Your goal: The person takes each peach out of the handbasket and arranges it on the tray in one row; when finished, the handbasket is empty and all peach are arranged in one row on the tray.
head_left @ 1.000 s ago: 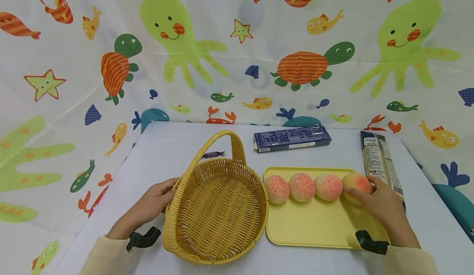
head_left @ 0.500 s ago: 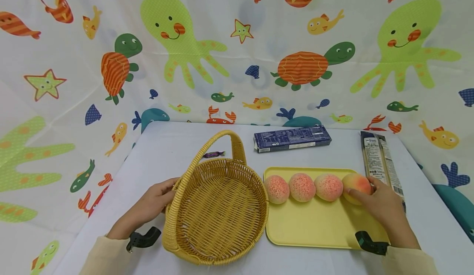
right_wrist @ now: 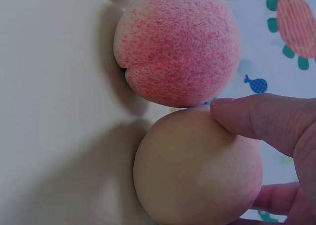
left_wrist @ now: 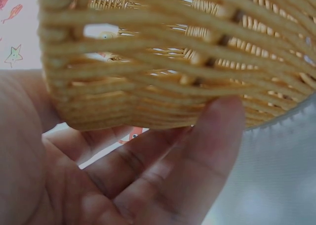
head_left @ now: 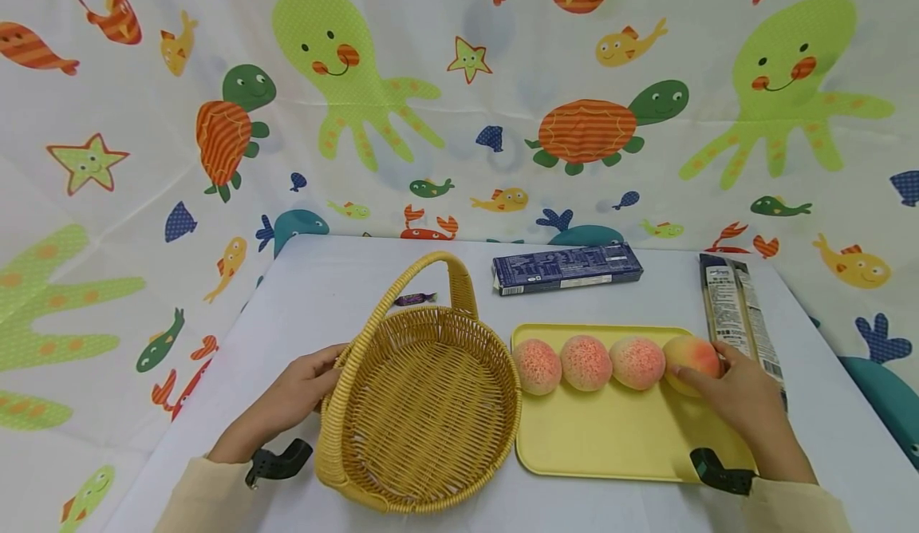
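A woven wicker basket (head_left: pixel 431 421) with a tall arched handle stands left of a yellow tray (head_left: pixel 596 453). My left hand (head_left: pixel 297 393) holds the basket's left side; the left wrist view shows the thumb (left_wrist: pixel 217 146) against the outer weave and the other fingers passing behind its lower edge. On the tray, a row of peaches runs along the far side. My right hand (head_left: pixel 743 393) grips the rightmost, yellower peach (head_left: pixel 691 361), thumb on its near side. Three pinker peaches, the closest being this one (head_left: pixel 637 363), sit to its left. The right wrist view shows the gripped peach (right_wrist: pixel 192 170) touching its neighbour.
Behind the tray lies a dark blue box (head_left: pixel 567 268). A small purple wrapped candy (head_left: pixel 415 299) is behind the basket. To the tray's right lies a long printed packet (head_left: pixel 735 309). A sea-animal patterned curtain (head_left: pixel 459 118) borders the white table (head_left: pixel 330 278).
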A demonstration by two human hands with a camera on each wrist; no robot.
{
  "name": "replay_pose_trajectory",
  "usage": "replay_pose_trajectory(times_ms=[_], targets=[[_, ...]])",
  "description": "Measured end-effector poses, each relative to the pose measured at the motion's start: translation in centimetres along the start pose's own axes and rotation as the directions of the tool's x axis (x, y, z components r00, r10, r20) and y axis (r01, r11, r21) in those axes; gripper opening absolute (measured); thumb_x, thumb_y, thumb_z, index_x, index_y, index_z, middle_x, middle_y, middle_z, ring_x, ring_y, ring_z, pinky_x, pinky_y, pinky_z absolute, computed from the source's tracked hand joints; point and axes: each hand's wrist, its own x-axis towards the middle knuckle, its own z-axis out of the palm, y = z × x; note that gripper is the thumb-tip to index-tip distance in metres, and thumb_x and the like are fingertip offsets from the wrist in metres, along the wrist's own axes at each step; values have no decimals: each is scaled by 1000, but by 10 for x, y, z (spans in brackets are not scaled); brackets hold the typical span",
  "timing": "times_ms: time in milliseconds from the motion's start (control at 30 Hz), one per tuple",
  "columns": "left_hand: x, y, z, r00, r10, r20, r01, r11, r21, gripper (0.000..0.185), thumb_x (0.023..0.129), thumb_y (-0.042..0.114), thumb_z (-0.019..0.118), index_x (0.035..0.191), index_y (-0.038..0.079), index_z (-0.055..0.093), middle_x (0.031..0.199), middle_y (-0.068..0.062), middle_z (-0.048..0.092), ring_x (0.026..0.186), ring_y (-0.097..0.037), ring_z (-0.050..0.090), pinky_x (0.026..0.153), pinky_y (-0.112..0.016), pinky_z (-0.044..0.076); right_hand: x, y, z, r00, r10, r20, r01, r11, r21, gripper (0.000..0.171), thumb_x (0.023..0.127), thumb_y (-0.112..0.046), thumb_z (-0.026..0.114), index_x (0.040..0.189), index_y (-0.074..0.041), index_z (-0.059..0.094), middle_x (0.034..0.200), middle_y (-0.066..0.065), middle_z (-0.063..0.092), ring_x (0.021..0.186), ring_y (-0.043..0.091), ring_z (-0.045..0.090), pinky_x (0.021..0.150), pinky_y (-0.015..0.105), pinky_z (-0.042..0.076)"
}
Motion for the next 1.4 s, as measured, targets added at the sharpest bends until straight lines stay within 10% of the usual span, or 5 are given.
replay_pose_trajectory(times_ms=[900, 1167, 1400], targets=[[3, -2, 0, 1000, -6, -25, 8, 999, 46, 50, 114, 30, 45, 157, 4, 44, 121, -22, 69, 84, -20, 71, 67, -35, 61, 0, 4, 7, 985, -141, -101, 137, 990, -43, 100, 97, -51, 70, 155, 17, 26, 145, 47, 39, 123, 62, 48, 98, 73, 42], [3, -2, 6, 989, 53, -140, -21, 975, 223, 53, 114, 36, 45, 157, 6, 45, 149, -17, 57, 136, -41, 54, 103, -57, 51, -4, 6, 12, 968, -198, -156, 191, 980, -60, 103, 98, -56, 67, 161, 8, 18, 155, 50, 17, 137, 74, 20, 100, 87, 24], [3, 4, 7, 980, 105, -170, -56, 961, 269, 61, 114, 35, 41, 165, 7, 25, 166, -24, 31, 150, -51, 30, 112, -73, 31, -5, 4, 11, 984, -136, -111, 126, 987, -95, 110, 97, -67, 59, 165, 0, 3, 157, 50, -5, 137, 78, 3, 97, 92, 16]])
